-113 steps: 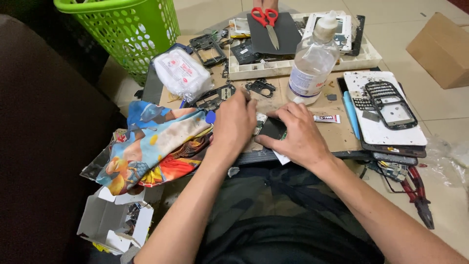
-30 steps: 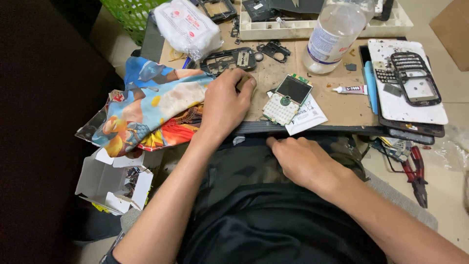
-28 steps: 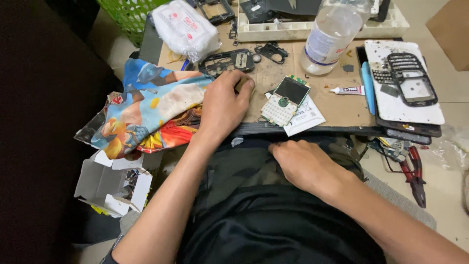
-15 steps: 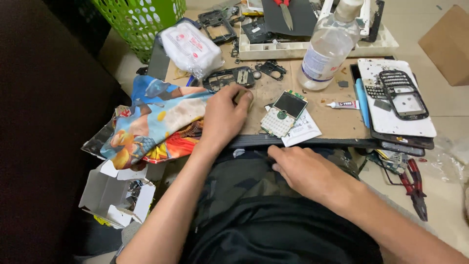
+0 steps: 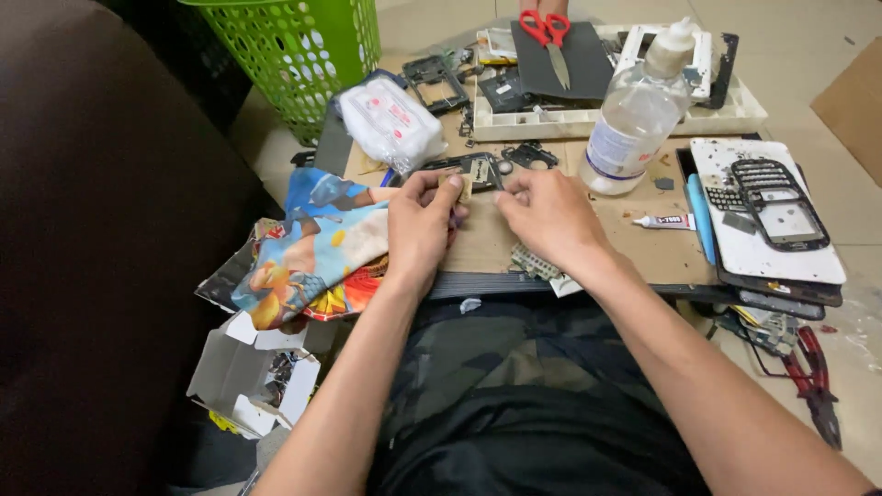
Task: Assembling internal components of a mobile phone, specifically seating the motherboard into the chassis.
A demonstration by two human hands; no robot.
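Fingers of our left hand pinch a small tan part above the tabletop; right hand's curl loosely, empty. Slackening risks dropping it among the phone frames.

— What is held over the board?
— A small tan piece, flat and roughly square, is pinched upright at the left fingertips, above the middle of the brown board.

— And what is found near it?
— A dark phone frame is laid flat just beyond it; a keypad part is partly covered at the near edge, right of centre.
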